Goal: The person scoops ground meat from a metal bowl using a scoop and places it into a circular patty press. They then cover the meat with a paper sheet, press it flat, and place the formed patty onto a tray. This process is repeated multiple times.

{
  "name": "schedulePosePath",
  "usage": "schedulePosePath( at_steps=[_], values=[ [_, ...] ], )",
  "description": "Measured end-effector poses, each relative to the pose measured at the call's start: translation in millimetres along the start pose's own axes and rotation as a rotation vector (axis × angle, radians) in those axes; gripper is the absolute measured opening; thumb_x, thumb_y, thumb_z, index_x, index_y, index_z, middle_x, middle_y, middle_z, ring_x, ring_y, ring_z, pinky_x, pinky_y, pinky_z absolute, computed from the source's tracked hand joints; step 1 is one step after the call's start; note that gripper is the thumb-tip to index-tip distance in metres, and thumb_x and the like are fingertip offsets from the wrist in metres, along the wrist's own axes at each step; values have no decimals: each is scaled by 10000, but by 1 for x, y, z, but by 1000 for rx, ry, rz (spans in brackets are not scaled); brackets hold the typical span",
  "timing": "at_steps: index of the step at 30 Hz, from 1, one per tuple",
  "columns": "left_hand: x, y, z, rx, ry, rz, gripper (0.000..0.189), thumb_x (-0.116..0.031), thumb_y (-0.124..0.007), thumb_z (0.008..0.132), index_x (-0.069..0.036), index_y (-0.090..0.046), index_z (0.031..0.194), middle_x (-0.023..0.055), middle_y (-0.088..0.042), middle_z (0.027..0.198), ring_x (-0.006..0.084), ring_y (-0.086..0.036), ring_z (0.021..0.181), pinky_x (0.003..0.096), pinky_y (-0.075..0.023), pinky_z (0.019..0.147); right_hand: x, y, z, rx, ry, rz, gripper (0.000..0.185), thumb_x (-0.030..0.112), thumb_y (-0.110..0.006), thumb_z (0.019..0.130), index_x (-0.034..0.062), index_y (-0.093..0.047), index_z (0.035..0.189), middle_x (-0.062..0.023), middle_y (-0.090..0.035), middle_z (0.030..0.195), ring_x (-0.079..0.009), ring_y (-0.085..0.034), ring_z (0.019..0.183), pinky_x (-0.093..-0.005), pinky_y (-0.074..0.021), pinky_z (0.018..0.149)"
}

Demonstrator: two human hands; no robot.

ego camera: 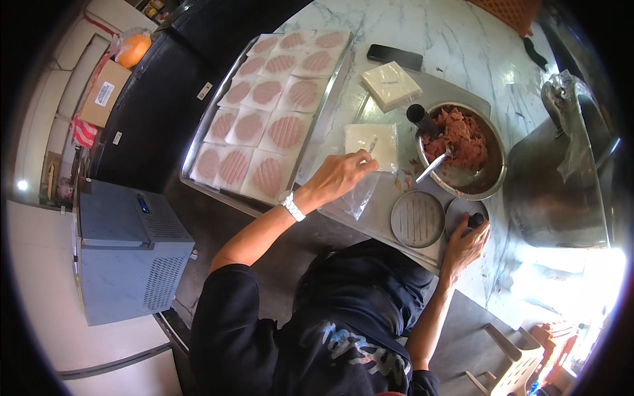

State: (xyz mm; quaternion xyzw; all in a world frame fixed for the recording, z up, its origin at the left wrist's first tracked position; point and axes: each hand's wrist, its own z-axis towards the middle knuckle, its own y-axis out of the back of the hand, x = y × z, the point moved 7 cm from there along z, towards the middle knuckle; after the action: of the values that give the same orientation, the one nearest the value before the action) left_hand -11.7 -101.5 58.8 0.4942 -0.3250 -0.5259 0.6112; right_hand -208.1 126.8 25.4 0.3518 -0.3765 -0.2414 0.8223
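Observation:
My left hand [342,175] has its fingers on the lower edge of a plastic-wrapped stack of square papers [374,141]; whether it pinches a sheet cannot be told. My right hand [465,245] is closed around the dark knob of a round burger press lid [454,213]. Beside it lies the ridged round press base [417,219]. Above stands a steel bowl [501,171] of ground meat [460,138], with a spoon [432,167] and a black cylindrical handle [421,119] in it. Ridged patties [286,132] lie on paper squares on a metal tray [317,119].
A second paper stack [390,85] and a black phone [395,56] lie beyond. A large steel pot [554,188] stands at right, near an orange basket [515,12]. A blue-grey appliance [129,252] is at lower left, a plastic stool [515,361] at lower right.

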Motion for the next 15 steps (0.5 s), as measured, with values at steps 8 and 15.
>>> schedulePosePath(
  at_steps=[8,15],
  values=[
    [-17,-5,2,32,83,171,163,-55,-628,798,-3,-682,943,106,-553,1133,209,-592,874,337,-536,619,-4,-1,-1,23,-6,0,284,200,-634,903,-22,-531,1047,-171,-597,923,-355,-574,877,-444,-456,737],
    [-21,-13,6,-55,48,187,91,-30,-642,748,60,-649,763,116,-549,1134,228,-545,939,363,-487,744,-4,-1,-1,25,-7,-1,309,212,-632,904,-34,-531,1062,-186,-598,931,-365,-575,883,-449,-458,750]
  ],
)
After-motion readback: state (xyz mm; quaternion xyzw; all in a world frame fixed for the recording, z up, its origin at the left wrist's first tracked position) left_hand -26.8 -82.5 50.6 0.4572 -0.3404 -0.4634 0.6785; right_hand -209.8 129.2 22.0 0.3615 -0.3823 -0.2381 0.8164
